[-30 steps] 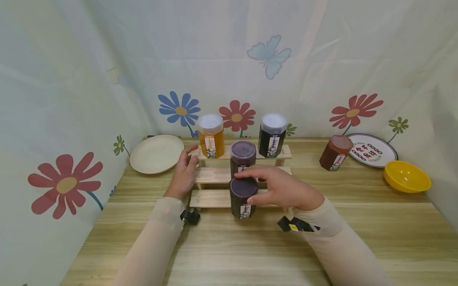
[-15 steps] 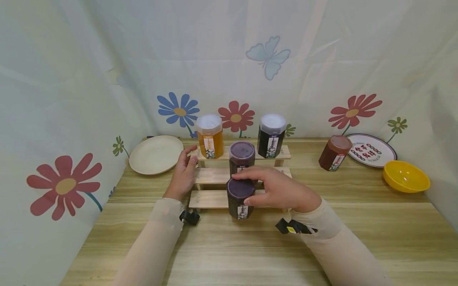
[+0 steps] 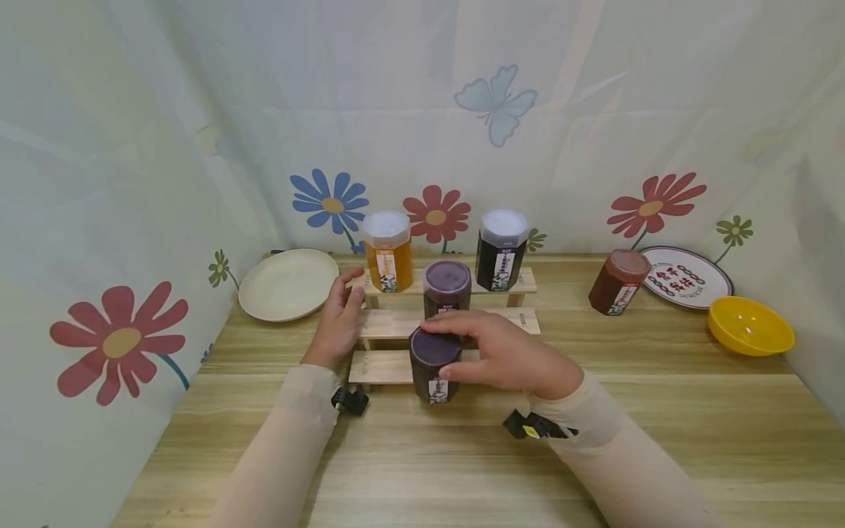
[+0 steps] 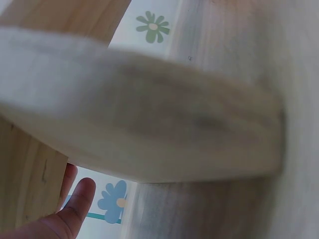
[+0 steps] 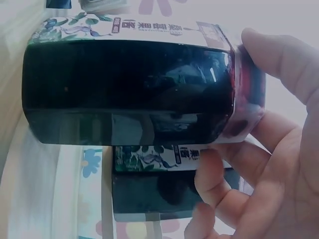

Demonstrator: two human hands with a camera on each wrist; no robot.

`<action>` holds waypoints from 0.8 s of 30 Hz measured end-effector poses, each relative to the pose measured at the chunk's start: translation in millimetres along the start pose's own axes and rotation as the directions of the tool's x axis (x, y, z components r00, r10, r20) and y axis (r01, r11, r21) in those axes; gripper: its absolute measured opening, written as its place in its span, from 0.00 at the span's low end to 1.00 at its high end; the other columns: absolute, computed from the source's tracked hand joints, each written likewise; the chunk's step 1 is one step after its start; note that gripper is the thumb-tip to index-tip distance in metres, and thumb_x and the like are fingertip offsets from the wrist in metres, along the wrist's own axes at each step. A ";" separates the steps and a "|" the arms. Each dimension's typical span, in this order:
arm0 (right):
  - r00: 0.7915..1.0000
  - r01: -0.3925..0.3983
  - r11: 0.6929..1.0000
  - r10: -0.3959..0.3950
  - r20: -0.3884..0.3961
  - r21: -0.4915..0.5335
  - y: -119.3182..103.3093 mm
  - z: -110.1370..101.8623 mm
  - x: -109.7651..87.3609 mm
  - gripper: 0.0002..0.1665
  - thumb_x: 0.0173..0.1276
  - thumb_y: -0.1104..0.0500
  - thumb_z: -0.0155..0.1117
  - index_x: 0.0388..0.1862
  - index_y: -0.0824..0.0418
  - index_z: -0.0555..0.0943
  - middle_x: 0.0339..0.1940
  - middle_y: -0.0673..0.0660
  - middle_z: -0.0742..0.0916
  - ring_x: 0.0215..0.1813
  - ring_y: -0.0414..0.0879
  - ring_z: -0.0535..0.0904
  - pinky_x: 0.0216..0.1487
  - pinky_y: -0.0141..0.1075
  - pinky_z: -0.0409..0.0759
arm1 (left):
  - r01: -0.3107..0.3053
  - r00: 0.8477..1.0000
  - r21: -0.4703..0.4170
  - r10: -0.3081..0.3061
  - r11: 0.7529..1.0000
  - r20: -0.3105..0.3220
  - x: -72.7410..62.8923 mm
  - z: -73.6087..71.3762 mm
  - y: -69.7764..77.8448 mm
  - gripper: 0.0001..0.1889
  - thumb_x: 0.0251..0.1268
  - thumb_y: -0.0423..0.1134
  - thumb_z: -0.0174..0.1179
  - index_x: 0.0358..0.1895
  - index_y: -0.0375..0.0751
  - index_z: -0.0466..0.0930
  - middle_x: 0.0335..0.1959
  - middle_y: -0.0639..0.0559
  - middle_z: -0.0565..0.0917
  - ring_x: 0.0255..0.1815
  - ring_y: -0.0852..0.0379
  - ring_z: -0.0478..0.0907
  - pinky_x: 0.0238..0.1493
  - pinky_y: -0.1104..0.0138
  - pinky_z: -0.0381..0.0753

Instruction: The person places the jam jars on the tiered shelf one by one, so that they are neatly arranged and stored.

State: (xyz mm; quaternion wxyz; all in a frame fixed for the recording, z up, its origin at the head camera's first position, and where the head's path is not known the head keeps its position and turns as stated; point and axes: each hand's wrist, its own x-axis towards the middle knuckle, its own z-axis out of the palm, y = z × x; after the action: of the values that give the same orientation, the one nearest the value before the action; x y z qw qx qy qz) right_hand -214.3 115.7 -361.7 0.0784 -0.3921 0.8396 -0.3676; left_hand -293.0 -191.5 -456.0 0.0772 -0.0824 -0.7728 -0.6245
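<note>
My right hand (image 3: 505, 353) grips a dark purple jar (image 3: 436, 363) by its lid, thumb in front and fingers behind. In the right wrist view the dark jar (image 5: 129, 79) lies across the picture, its label along the top. The jar is at the front of a three-step wooden rack (image 3: 386, 367). Behind it, on the middle step, stands another purple-lidded jar (image 3: 447, 282). My left hand (image 3: 337, 323) rests at the rack's left end, fingers fairly straight. In the left wrist view a blurred wooden part of the rack (image 4: 149, 114) hides most of that hand.
On the top step stand an orange jar (image 3: 389, 253) and a dark jar with a whitish lid (image 3: 503, 249). A cream plate (image 3: 288, 286) lies left. To the right are a red-brown jar (image 3: 618, 282), a patterned plate (image 3: 686, 275) and a yellow bowl (image 3: 750, 326).
My right hand has moved slightly left with the dark purple jar in its grip. The left hand stays at the rack's end.
</note>
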 end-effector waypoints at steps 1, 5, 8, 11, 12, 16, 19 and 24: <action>1.000 -0.002 1.000 0.002 -0.002 0.002 -0.7 0.7 0.1 0.38 0.67 0.54 0.79 0.75 0.52 0.78 0.75 0.55 0.80 0.79 0.54 0.71 0.76 0.54 0.71 | 0.001 1.000 0.002 -0.001 1.000 0.000 0.3 -0.1 -0.7 0.24 0.89 0.45 0.43 0.80 0.47 0.60 0.79 0.41 0.65 0.73 0.39 0.67 0.74 0.46 0.65; 1.000 -0.001 1.000 0.001 -0.012 -0.014 -4.2 3.8 0.4 0.37 0.67 0.53 0.79 0.75 0.52 0.78 0.74 0.55 0.80 0.79 0.53 0.71 0.76 0.53 0.70 | 0.002 1.000 -0.001 -0.002 1.000 0.002 0.2 0.3 -0.7 0.24 0.89 0.44 0.42 0.81 0.47 0.60 0.80 0.43 0.64 0.74 0.40 0.67 0.75 0.46 0.65; 1.000 0.000 0.999 0.000 -0.013 -0.034 -5.5 6.0 0.8 0.37 0.68 0.52 0.78 0.75 0.50 0.78 0.74 0.54 0.80 0.79 0.52 0.71 0.77 0.53 0.70 | 0.003 1.000 -0.006 -0.003 1.000 0.000 0.0 0.7 -0.1 0.24 0.89 0.43 0.42 0.81 0.46 0.59 0.81 0.43 0.63 0.75 0.39 0.67 0.75 0.45 0.65; 1.000 -0.005 0.999 0.005 -0.011 -0.041 -5.3 8.0 1.3 0.37 0.68 0.51 0.78 0.75 0.49 0.78 0.75 0.53 0.80 0.79 0.51 0.71 0.76 0.53 0.70 | -0.005 1.000 -0.011 0.005 1.000 -0.003 0.2 0.4 -0.6 0.24 0.89 0.44 0.43 0.80 0.47 0.60 0.80 0.43 0.64 0.74 0.39 0.67 0.74 0.45 0.65; 1.000 -0.006 0.999 0.005 -0.011 -0.041 -5.3 8.6 1.5 0.37 0.68 0.51 0.78 0.75 0.49 0.78 0.75 0.53 0.80 0.79 0.51 0.71 0.76 0.53 0.70 | -0.007 1.000 -0.009 0.007 1.000 -0.004 0.3 0.3 -0.7 0.24 0.89 0.44 0.43 0.80 0.47 0.61 0.80 0.43 0.64 0.73 0.39 0.67 0.74 0.46 0.65; 1.000 0.001 1.000 -0.002 -0.016 -0.021 -4.5 11.8 3.3 0.37 0.68 0.52 0.78 0.75 0.50 0.78 0.75 0.54 0.79 0.79 0.51 0.71 0.76 0.52 0.71 | -0.017 1.000 0.006 0.017 1.000 -0.007 0.7 -0.4 -2.0 0.23 0.89 0.46 0.43 0.79 0.47 0.62 0.78 0.41 0.66 0.72 0.40 0.69 0.73 0.46 0.66; 1.000 0.014 1.000 -0.014 -0.021 0.013 -4.3 15.0 5.0 0.37 0.69 0.54 0.78 0.75 0.52 0.78 0.75 0.54 0.79 0.79 0.51 0.71 0.76 0.52 0.71 | -0.017 1.000 0.017 0.018 1.000 -0.009 0.4 -0.6 -1.9 0.24 0.89 0.47 0.44 0.79 0.48 0.62 0.77 0.41 0.67 0.71 0.41 0.69 0.73 0.46 0.66; 0.999 0.027 0.998 -0.026 -0.027 0.062 -5.6 21.3 6.2 0.37 0.70 0.54 0.77 0.76 0.53 0.76 0.77 0.55 0.77 0.78 0.51 0.72 0.74 0.52 0.73 | -0.012 1.000 0.025 0.012 1.000 -0.011 0.6 -0.4 -2.7 0.24 0.89 0.48 0.44 0.80 0.48 0.62 0.78 0.42 0.66 0.72 0.40 0.69 0.74 0.46 0.65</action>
State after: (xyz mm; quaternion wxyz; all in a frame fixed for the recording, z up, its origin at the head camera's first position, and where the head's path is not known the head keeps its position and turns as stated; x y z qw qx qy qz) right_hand -206.3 97.1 -372.2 0.0750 -0.3959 0.8233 -0.3998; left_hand -294.1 -192.4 -458.4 0.0860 -0.0826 -0.7797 -0.6147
